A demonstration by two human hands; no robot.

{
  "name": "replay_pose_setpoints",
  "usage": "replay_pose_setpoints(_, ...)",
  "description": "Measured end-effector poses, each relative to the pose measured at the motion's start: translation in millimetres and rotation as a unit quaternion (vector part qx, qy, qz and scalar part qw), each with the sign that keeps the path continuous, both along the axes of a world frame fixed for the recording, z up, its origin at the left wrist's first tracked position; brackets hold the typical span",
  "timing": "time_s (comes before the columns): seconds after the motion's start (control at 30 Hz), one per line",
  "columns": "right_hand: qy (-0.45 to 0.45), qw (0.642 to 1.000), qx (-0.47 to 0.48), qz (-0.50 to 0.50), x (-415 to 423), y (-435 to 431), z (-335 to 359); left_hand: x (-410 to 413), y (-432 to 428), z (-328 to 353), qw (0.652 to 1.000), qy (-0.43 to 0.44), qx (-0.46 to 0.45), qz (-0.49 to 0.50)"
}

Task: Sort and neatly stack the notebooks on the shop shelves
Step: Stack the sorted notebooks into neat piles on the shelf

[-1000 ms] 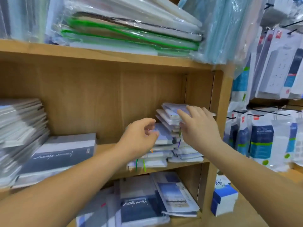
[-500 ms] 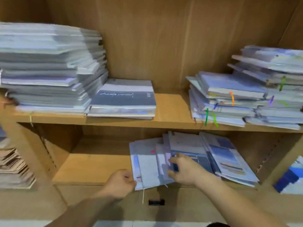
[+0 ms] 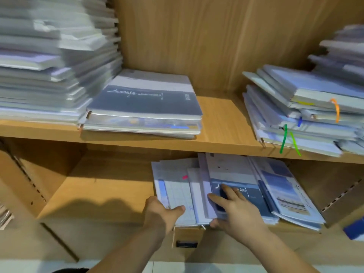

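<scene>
On wooden shelf (image 3: 98, 194) — left hand (image 3: 163, 211) gripping pale gridded notebook (image 3: 177, 194), right hand (image 3: 236, 211) splayed flat on glossy navy notebook (image 3: 254, 199)

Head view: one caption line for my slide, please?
Left hand grips and right hand presses fanned notebooks on the lower shelf.
</scene>
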State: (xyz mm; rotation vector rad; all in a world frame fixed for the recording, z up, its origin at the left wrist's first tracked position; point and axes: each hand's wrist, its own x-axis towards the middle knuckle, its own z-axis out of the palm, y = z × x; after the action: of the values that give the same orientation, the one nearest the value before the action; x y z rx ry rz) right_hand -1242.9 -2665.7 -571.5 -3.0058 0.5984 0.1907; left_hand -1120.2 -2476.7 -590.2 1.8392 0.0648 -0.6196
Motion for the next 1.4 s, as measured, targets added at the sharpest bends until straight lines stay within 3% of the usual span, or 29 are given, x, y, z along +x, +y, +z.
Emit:
replay_pose_setpoints(0.17,-0.008,1.000,0.029,0.006,-7,-2,5,5,1,5,0.997,0.000,-0.082,0.004)
replay_pose_setpoints(0.43,-0.073,0.995,0.048,-0.040,-5,14,15,34,84,5,0.998,-0.055,-0.024,-0.029)
replay_pose_setpoints(0.53,-0.043,0.997,-0.045,-0.034,-1,38,16,30,104,2,0.996,-0.054,0.017,-0.068)
replay_pose_setpoints(0.63,-0.123,0.987,-0.101,0.016,4,73,20,21,112,0,0.993,-0.059,0.034,-0.097)
replay_pose_setpoints(0.7,-0.104,0.994,-0.039,-0.018,9,90,20,16,113,-3,0.989,-0.077,0.058,-0.111)
replay_pose_setpoints(0.77,0.000,0.992,0.098,-0.082,14,93,12,13,113,-3,0.985,-0.080,0.072,-0.136)
replay_pose_setpoints(0.87,-0.017,0.923,0.351,-0.158,23,91,4,10,114,-1,0.987,-0.044,0.047,-0.149)
replay_pose_setpoints(0.93,-0.051,0.878,0.433,-0.199,28,93,-1,8,118,3,0.990,-0.015,0.012,-0.138)
replay_pose_setpoints(1.0,-0.054,0.863,0.456,-0.213,31,96,-2,6,124,10,0.991,0.007,-0.023,-0.131)
replay_pose_setpoints(1.13,-0.043,0.865,0.462,-0.190,29,102,10,-4,141,17,0.986,0.018,-0.079,-0.143)
replay_pose_setpoints(1.23,-0.067,0.883,0.434,-0.164,23,116,26,-18,157,25,0.980,-0.045,-0.070,-0.178)
replay_pose_setpoints(1.4,-0.087,0.865,0.472,-0.145,-9,142,60,-38,193,57,0.974,-0.102,-0.115,-0.168)
